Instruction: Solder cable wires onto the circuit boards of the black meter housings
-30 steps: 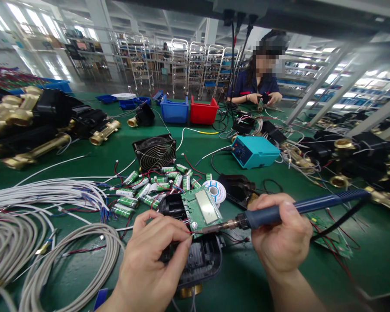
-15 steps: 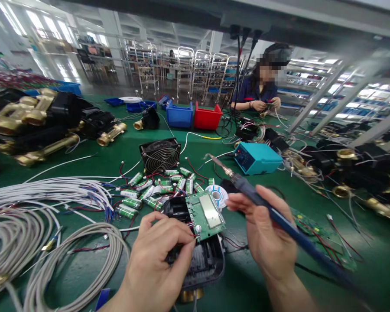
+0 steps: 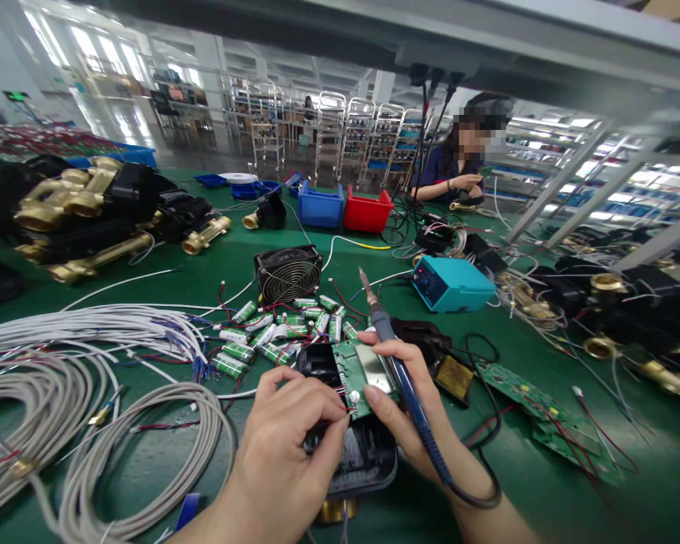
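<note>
A green circuit board (image 3: pixel 351 378) with a grey display lies tilted over an open black housing (image 3: pixel 368 461), which has a brass fitting (image 3: pixel 340 510) under it. My left hand (image 3: pixel 295 431) pinches thin red and dark wires (image 3: pixel 340 415) at the board's lower left corner. In my right hand (image 3: pixel 413 400) is a soldering iron (image 3: pixel 397 363), its metal tip pointing up and away, off the board. The right thumb rests on the board's display side, and the fingers lie along its far edge. The far ends of the pinched wires are hidden by my left fingers.
Green-and-white batteries (image 3: pixel 277 332) lie beyond the housing, before a black fan (image 3: pixel 289 273). Coiled grey cables (image 3: pixel 147 461) cover the left. To the right are a teal soldering station (image 3: pixel 453 283), a sponge holder (image 3: pixel 453 378) and more boards (image 3: pixel 549 415). Across the bench sits a co-worker (image 3: pixel 459 159).
My right hand has moved left and down with the soldering iron, from beside the board onto it. The iron now points more steeply upward. My left hand keeps its pinch at the corner.
</note>
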{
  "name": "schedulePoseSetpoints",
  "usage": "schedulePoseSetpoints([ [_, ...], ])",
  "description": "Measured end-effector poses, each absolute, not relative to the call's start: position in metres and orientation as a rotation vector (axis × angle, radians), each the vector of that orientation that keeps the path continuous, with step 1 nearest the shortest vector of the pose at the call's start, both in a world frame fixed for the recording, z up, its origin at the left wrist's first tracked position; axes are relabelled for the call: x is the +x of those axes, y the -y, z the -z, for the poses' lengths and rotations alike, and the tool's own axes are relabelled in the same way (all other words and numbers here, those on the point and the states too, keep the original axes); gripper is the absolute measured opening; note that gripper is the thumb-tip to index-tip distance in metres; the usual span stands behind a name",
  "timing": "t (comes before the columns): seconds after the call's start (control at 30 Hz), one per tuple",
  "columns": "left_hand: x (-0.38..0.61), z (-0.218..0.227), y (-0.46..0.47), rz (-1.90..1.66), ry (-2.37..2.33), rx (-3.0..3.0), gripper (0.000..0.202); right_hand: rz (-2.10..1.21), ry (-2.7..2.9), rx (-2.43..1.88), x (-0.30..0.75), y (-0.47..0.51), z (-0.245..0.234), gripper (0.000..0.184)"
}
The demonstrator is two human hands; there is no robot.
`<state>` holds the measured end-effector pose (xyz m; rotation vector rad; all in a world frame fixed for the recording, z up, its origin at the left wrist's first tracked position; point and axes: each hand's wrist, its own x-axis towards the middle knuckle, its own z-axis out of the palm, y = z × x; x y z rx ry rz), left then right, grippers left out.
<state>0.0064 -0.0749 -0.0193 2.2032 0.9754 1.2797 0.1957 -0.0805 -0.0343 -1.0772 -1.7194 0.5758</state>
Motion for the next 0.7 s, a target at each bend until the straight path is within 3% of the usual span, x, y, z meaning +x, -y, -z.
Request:
schedulePoseSetpoints([
  [0.27, -0.007, 0.001, 0.066, -1.307, -0.881, 2.154, 0.020, -0.414, 1.711, -1.134, 0.197, 0.073, 0.039, 0.029],
  [0.37, -0.052, -0.018, 0.067, -1.349, -1.103, 2.162, 0.015, -0.421, 1.667, -1.115, 0.197, 0.070, 0.043, 0.031],
  [0.47, -0.097, -0.024, 0.074, -1.006, -1.444, 2.084, 0.014, -0.407, 1.640, -1.097, 0.196, 0.071, 0.044, 0.033],
  [0.6, -0.112, 0.008, 0.092, -0.409, -1.609, 2.012, 0.016, -0.410, 1.647, -1.113, 0.194, 0.074, 0.038, 0.033],
  [0.7, -0.093, 0.043, 0.106, -0.542, -1.739, 2.034, 0.010, -0.437, 1.655, -1.126, 0.193, 0.074, 0.037, 0.033],
])
